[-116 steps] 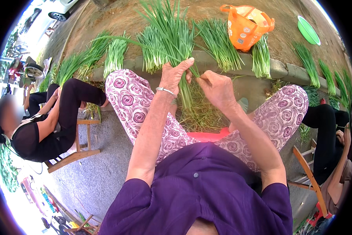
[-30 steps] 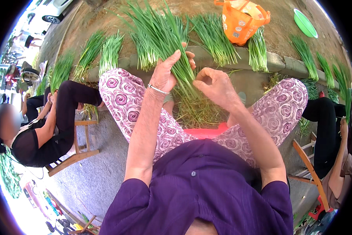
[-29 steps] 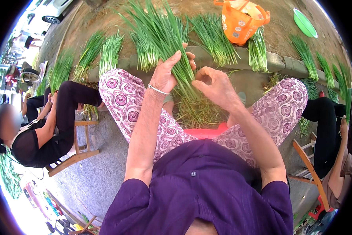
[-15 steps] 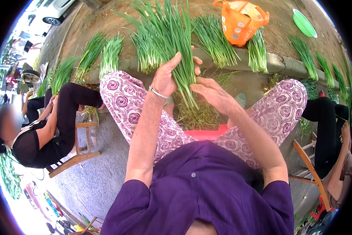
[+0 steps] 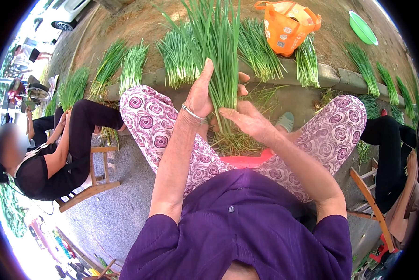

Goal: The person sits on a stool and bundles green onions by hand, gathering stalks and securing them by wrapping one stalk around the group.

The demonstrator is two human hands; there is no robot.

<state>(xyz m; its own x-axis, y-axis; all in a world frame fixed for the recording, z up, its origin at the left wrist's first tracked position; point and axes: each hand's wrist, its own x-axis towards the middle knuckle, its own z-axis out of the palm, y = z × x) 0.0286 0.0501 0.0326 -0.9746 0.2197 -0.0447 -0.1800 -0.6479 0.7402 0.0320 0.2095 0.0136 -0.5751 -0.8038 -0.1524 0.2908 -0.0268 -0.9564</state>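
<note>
Outdoors by a stone kerb (image 5: 328, 74), our left hand (image 5: 201, 95) gripped a bunch of long green chive stalks (image 5: 221, 56) upright, tips away; right hand (image 5: 247, 120), fingers loose, touched its base, approx. equally near.

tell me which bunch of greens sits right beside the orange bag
The bunch just right of the orange bag, lying across the curb.

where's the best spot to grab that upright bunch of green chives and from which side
Grip the bunch of green chives low on its tight stalks, where the left hand wraps it from the left. Above, the leaves fan out loosely; the right hand meets the base from the right.
</note>
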